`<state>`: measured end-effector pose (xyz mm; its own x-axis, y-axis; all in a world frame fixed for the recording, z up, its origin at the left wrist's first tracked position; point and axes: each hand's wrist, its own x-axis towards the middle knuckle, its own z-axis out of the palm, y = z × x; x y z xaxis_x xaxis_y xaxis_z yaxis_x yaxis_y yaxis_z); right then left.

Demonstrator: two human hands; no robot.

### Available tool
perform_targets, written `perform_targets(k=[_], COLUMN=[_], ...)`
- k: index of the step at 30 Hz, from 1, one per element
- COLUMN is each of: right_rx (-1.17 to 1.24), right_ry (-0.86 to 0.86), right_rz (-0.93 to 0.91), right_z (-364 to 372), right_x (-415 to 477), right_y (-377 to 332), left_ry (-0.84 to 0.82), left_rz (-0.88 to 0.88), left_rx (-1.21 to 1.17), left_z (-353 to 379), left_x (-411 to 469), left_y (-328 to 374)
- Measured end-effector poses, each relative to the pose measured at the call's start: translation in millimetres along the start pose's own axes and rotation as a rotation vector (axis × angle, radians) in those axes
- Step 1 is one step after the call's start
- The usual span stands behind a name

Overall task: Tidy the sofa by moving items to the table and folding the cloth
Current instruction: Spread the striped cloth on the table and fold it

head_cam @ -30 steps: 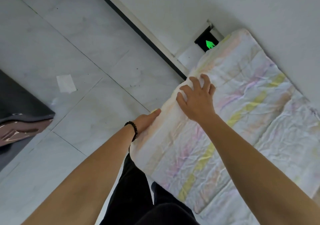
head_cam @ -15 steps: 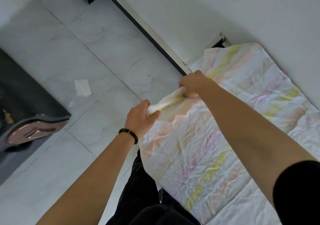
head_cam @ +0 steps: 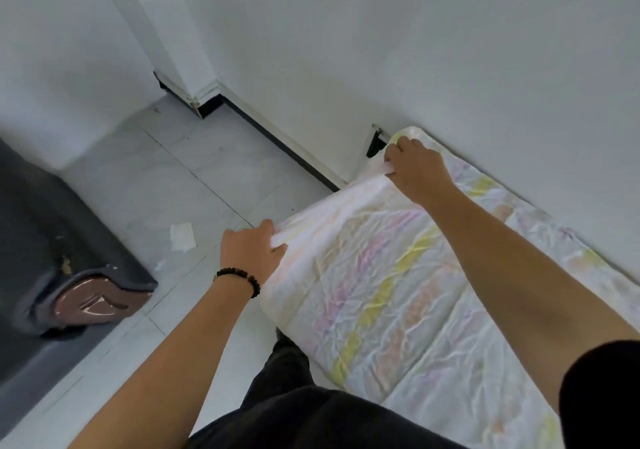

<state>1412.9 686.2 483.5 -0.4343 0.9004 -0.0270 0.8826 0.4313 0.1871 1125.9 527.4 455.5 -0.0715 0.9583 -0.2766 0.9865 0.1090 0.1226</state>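
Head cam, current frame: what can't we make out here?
All head view:
- Whatever lies under the pastel-striped crinkled cloth: covered by it.
- The cloth's far end: cut off by the right and bottom edges.
- Black fitting at the wall: mostly behind the cloth corner.
- Dark grey sofa: cut off by the left edge.

Both arms are stretching forward, bare along the forearms. The left hand [head_cam: 251, 251] is gripping the edge of the cloth [head_cam: 374, 296] at its near corner, fingers curled round the fold and knuckles up, with a bracelet [head_cam: 239, 277] sitting on the wrist. The right hand [head_cam: 415, 168] is reaching farther out, back of the hand up, pinching the same edge at the far corner. A black sleeve [head_cam: 602, 389] is covering the right upper arm.
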Motion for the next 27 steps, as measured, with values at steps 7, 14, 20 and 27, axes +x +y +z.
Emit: perform_targets(k=[7,14,20,27], right_rx=[0.313,0.622,1.004,1.347], right_ry=[0.102,-0.384,-0.519,-0.394], right_rz=[0.361,0.514,0.780,1.003], right_z=[37.6,98.3,91.4,102.0], right_x=[-179.9,-296.3,-288.7,-293.4], right_y=[35.8,-0.5,-48.8,-77.7], left_ry=[0.036,-0.233,-0.165,-0.152], left_rz=[0.089,0.069,0.036,0.063], left_rx=[0.228,0.141,0.002,-0.030], left_z=[39.6,114.7,124.3,119.5], left_x=[-145.5,-229.4,-265.6,-274.7], left_y=[72.6,115.7,115.0,104.2])
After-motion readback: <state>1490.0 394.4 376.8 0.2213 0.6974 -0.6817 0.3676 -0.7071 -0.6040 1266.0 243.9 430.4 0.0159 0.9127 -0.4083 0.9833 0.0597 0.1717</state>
